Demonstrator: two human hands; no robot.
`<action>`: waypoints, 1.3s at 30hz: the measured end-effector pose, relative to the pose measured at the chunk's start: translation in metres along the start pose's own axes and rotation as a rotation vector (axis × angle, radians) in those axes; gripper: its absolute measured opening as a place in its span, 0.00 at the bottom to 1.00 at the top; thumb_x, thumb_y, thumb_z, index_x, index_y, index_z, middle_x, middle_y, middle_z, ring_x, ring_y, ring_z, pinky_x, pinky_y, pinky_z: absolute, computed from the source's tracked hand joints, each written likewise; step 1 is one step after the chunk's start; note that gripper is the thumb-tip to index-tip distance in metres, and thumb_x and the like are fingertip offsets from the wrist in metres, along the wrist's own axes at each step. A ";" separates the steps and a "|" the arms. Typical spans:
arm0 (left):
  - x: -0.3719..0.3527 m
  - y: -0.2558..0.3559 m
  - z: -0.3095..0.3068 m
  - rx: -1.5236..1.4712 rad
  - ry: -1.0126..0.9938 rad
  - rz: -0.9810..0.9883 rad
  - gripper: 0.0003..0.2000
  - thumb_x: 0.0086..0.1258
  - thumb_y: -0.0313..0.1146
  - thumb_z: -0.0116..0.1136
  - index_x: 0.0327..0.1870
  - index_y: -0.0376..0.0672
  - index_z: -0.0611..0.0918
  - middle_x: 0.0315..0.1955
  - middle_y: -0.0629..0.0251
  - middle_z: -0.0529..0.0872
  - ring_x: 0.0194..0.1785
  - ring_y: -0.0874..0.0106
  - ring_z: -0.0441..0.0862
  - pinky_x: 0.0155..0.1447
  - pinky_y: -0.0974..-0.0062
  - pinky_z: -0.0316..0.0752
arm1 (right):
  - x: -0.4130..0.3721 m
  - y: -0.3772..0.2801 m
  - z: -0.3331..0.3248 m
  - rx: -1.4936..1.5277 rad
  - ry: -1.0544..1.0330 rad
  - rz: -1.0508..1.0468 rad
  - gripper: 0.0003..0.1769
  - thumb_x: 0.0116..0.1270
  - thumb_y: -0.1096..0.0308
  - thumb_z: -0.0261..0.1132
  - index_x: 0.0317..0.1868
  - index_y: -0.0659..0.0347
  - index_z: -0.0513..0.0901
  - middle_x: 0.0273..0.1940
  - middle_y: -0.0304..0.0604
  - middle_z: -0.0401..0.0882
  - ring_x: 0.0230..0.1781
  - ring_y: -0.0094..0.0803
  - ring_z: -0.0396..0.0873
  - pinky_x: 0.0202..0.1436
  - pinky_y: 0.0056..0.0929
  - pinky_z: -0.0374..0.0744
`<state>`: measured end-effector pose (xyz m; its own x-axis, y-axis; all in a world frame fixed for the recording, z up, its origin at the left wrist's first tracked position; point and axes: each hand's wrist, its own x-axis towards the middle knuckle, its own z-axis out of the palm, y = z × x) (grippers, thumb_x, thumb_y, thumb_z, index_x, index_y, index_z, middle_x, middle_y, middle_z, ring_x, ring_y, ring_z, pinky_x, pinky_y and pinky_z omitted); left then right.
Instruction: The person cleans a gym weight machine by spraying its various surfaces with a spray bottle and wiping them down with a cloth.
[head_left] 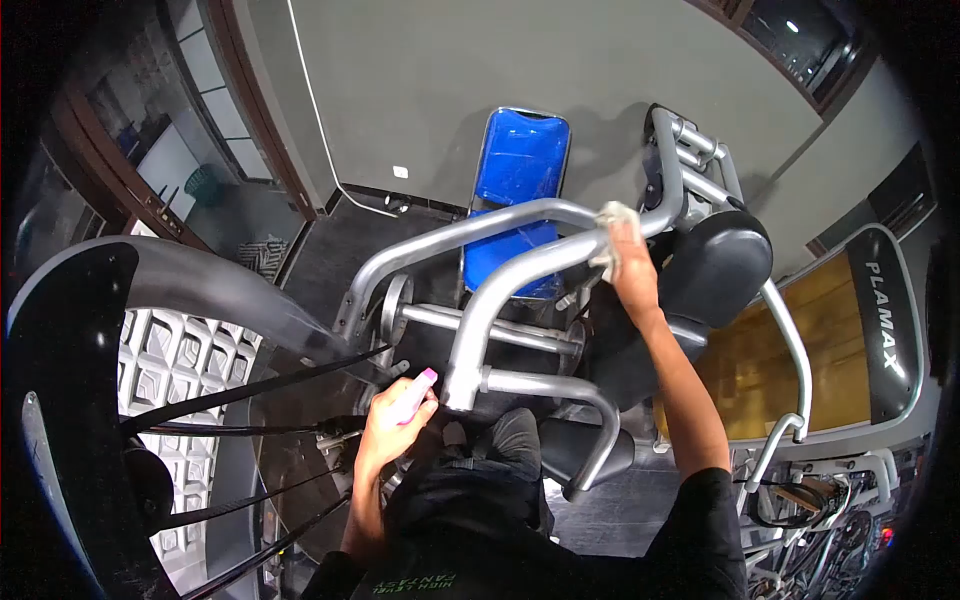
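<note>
In my left hand point(385, 435) is a small white bottle point(408, 402) with a pink top, gripped low in front of my body. My right hand point(632, 272) is stretched forward, closed on a pale cloth point(617, 215). That cloth lies against the thick silver tube point(530, 262) of a gym machine, near where the tube meets the frame. A second curved silver tube point(450, 238) runs behind it. Black padding point(715, 270) sits just right of my right hand. The lower end of the thick tube is close to my left hand.
A blue folding chair point(522, 160) stands against the grey wall. Black belts point(270, 388) and a large dark machine arm point(80, 330) fill the left side. On the right are a PLAMAX panel point(885, 320) and a bent silver handle point(595, 440).
</note>
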<state>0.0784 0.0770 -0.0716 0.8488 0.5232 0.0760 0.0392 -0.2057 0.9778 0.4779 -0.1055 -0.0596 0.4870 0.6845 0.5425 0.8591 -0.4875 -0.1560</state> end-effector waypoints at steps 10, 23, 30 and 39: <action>0.005 0.005 0.000 -0.047 0.004 0.030 0.07 0.64 0.22 0.62 0.41 0.35 0.80 0.30 0.64 0.83 0.31 0.76 0.81 0.39 0.77 0.75 | 0.001 -0.159 0.000 0.873 -0.571 -0.257 0.31 0.57 0.81 0.58 0.64 0.57 0.75 0.59 0.51 0.79 0.59 0.43 0.78 0.66 0.37 0.73; 0.006 0.007 -0.013 -0.051 0.073 0.032 0.06 0.64 0.19 0.60 0.41 0.33 0.80 0.32 0.63 0.83 0.34 0.75 0.81 0.41 0.76 0.76 | 0.012 -0.045 0.002 0.089 -0.222 -0.287 0.29 0.52 0.80 0.64 0.57 0.50 0.81 0.67 0.51 0.66 0.70 0.52 0.63 0.74 0.49 0.62; 0.008 0.009 -0.016 -0.059 0.094 0.008 0.06 0.64 0.20 0.60 0.40 0.34 0.80 0.31 0.64 0.83 0.35 0.75 0.81 0.41 0.76 0.76 | 0.009 -0.059 -0.015 0.215 -0.167 -0.164 0.38 0.55 0.69 0.70 0.69 0.52 0.69 0.72 0.58 0.58 0.75 0.56 0.51 0.76 0.55 0.53; 0.000 0.000 -0.018 -0.105 0.121 -0.014 0.04 0.66 0.22 0.60 0.40 0.35 0.80 0.32 0.64 0.83 0.33 0.77 0.80 0.40 0.77 0.76 | 0.013 -0.079 0.012 0.244 -0.138 -0.405 0.32 0.57 0.71 0.68 0.65 0.52 0.74 0.67 0.54 0.67 0.71 0.53 0.62 0.76 0.47 0.58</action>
<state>0.0694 0.0918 -0.0678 0.7786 0.6225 0.0787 -0.0097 -0.1135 0.9935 0.4181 -0.0520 -0.0499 0.1087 0.8661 0.4878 0.9875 -0.0376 -0.1533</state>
